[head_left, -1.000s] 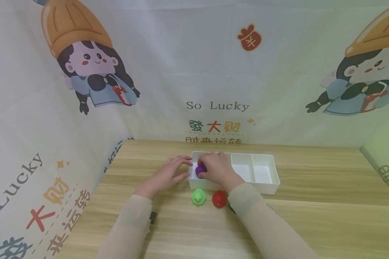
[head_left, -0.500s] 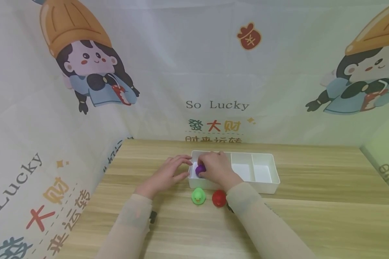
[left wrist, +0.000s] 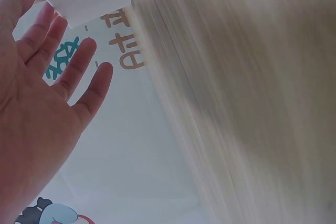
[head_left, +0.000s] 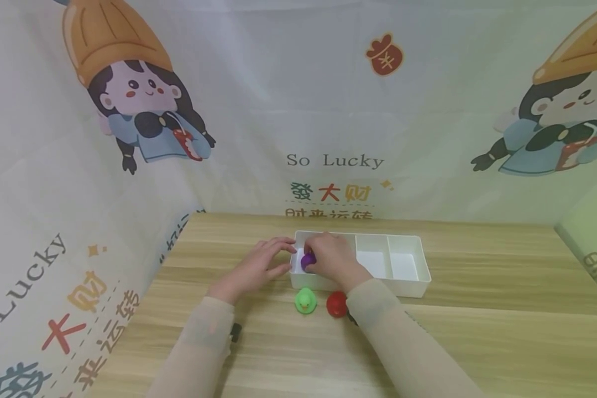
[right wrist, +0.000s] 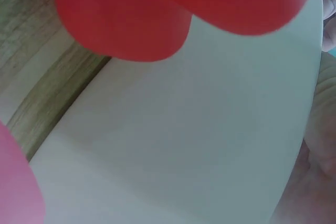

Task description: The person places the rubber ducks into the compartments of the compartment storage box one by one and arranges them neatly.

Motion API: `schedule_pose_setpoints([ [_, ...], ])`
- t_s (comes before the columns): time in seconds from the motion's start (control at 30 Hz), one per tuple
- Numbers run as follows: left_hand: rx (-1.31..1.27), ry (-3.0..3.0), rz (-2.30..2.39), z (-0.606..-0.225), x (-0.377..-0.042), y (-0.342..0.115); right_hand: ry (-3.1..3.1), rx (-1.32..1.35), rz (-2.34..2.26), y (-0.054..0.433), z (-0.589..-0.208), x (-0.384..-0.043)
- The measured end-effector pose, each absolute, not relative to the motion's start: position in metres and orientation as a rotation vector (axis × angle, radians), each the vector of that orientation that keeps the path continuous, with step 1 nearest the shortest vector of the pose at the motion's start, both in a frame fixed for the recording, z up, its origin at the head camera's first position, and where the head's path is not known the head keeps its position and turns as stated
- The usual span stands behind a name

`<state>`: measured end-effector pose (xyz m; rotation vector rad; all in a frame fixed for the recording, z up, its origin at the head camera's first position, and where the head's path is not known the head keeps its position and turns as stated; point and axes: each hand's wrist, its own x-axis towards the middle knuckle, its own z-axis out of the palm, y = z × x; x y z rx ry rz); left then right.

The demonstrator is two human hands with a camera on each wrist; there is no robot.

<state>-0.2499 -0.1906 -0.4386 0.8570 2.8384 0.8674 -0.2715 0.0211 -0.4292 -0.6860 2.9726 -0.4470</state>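
Observation:
My right hand [head_left: 332, 257] reaches down into the leftmost part of a long white divided box [head_left: 360, 284]. Its thumb and fingers pinch a small purple rounded toy [head_left: 307, 262], largely covered by the hand. My left hand [head_left: 258, 268] is at the box's left end, fingers loosely spread and fingertips right at the rim. In the left wrist view those fingers [left wrist: 81, 69] are extended beside the white wall. A green rubber duck [head_left: 305, 302] and a red rubber duck [head_left: 336, 304] stand on the table in front of the box.
In the right wrist view, a pink rounded thing [right wrist: 16, 182] shows at the left edge; the right sleeve [head_left: 378, 309] hides that area from the head view. The wooden table [head_left: 497, 265] meets a printed cloth backdrop [head_left: 258, 121] behind the box.

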Motion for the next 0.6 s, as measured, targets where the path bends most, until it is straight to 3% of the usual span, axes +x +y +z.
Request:
schedule_pose_setpoints([
  [0.6,0.848,2.837,0.869,-0.438,-0.249,-0.190,3.089,-0.831,-0.595,0.035,-0.431,-0.267],
])
